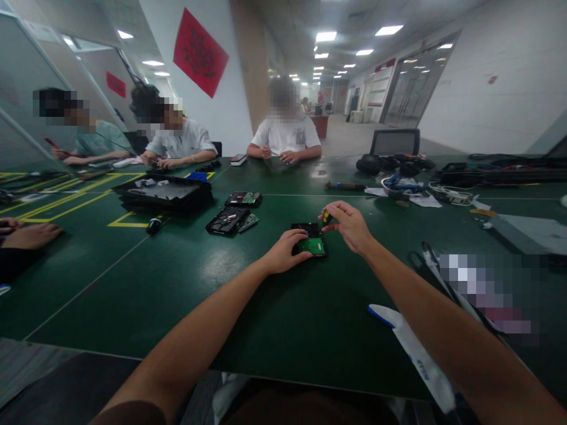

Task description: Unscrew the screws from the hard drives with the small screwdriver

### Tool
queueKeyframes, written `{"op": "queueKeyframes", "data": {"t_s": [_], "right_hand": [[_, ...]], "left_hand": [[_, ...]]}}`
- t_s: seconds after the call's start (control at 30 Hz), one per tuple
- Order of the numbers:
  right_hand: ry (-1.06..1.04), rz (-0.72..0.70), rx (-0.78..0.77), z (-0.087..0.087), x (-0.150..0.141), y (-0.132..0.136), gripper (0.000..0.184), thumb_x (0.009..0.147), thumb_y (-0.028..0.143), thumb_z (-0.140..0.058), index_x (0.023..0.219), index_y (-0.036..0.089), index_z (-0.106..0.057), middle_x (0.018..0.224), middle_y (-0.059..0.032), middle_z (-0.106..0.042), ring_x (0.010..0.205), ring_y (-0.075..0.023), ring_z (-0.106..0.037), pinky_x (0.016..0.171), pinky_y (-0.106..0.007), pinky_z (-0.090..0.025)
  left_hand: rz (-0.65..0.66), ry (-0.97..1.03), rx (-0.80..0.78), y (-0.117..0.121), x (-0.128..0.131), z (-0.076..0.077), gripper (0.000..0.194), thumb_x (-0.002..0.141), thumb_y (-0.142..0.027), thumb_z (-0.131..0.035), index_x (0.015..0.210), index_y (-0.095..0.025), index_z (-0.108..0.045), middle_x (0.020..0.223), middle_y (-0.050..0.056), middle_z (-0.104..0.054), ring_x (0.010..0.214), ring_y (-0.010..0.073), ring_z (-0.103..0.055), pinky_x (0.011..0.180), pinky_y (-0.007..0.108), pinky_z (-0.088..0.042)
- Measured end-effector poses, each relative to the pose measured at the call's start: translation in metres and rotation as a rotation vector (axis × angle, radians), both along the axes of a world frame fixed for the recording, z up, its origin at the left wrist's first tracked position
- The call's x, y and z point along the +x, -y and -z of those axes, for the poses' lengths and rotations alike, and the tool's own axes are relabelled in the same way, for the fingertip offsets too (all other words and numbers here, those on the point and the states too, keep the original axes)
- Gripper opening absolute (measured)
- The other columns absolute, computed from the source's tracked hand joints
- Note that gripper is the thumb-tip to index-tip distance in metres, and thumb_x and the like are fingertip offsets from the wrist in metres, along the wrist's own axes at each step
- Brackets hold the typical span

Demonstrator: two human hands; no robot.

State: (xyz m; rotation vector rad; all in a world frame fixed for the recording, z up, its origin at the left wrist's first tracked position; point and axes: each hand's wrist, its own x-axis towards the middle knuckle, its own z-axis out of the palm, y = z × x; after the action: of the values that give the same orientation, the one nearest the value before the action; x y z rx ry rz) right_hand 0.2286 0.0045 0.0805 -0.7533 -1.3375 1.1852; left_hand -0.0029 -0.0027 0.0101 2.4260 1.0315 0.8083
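A hard drive [314, 246] with a green circuit board facing up lies on the dark green table. My left hand [284, 252] grips it from the left, fingers along the far side and thumb at the near edge, covering part of it. Just above its right side, my right hand [349, 227] pinches a short yellow-and-black screwdriver [326, 218]. The screwdriver's tip is too small to make out, so I cannot tell whether it touches the drive. Beyond my left hand lie an opened black drive casing [228, 221], a loose circuit board [248, 223] and another drive [243, 199].
A black tray [163, 195] and a mouse [154, 225] are to the left. Cables [407, 184] and a dark-handled tool [345, 186] lie at the back right. A white-and-blue strip [416, 348] lies under my right forearm. Several people sit around the table.
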Motion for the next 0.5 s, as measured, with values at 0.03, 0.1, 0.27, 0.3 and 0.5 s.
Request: {"op": "queueKeyframes", "data": {"t_s": [0.03,0.1,0.27,0.3,0.5], "right_hand": [[-0.006,-0.002,-0.007,0.0005,-0.0001,-0.0001,0.033,0.083,0.053,-0.078,0.091,0.023,-0.068,0.093,-0.0038,-0.071,0.091,-0.0203,-0.068,0.061,-0.028,-0.061],[-0.013,-0.013,-0.023,0.0013,-0.0004,-0.0004,0.034,0.083,0.052,-0.079,0.092,0.023,-0.065,0.093,-0.0035,-0.072,0.090,-0.0205,-0.069,0.062,-0.029,-0.061],[-0.038,-0.036,-0.034,0.0011,0.0008,-0.0013,0.034,0.085,0.054,-0.075,0.098,0.023,-0.066,0.091,-0.0038,-0.072,0.089,-0.0208,-0.070,0.062,-0.030,-0.060],[-0.044,-0.042,-0.034,0.0007,0.0013,-0.0015,0.035,0.087,0.056,-0.073,0.100,0.023,-0.068,0.091,-0.0044,-0.072,0.089,-0.0212,-0.070,0.062,-0.030,-0.060],[-0.019,-0.061,-0.021,-0.0008,0.0031,-0.0018,0.034,0.090,0.053,-0.069,0.104,0.022,-0.073,0.092,-0.0059,-0.070,0.091,-0.0214,-0.068,0.064,-0.031,-0.060]], "left_hand": [[0.001,-0.001,-0.001,-0.0001,-0.0001,0.0000,0.061,0.089,-0.053,-0.071,0.139,-0.021,-0.059,0.149,0.015,-0.053,0.143,0.0316,-0.047,0.122,0.052,-0.038],[0.002,-0.003,-0.004,-0.0006,-0.0005,0.0003,0.061,0.089,-0.053,-0.071,0.139,-0.021,-0.059,0.149,0.015,-0.053,0.143,0.0314,-0.047,0.122,0.052,-0.038],[0.009,-0.001,-0.004,-0.0015,-0.0012,0.0014,0.062,0.089,-0.054,-0.070,0.139,-0.020,-0.058,0.150,0.015,-0.052,0.143,0.0313,-0.047,0.122,0.052,-0.039],[0.010,-0.002,-0.005,-0.0016,-0.0013,0.0015,0.062,0.089,-0.054,-0.070,0.139,-0.020,-0.058,0.150,0.015,-0.052,0.143,0.0313,-0.046,0.122,0.052,-0.039],[0.003,-0.008,-0.010,-0.0015,-0.0012,0.0012,0.061,0.089,-0.053,-0.070,0.140,-0.021,-0.058,0.151,0.015,-0.052,0.144,0.0311,-0.046,0.122,0.052,-0.038]]}}
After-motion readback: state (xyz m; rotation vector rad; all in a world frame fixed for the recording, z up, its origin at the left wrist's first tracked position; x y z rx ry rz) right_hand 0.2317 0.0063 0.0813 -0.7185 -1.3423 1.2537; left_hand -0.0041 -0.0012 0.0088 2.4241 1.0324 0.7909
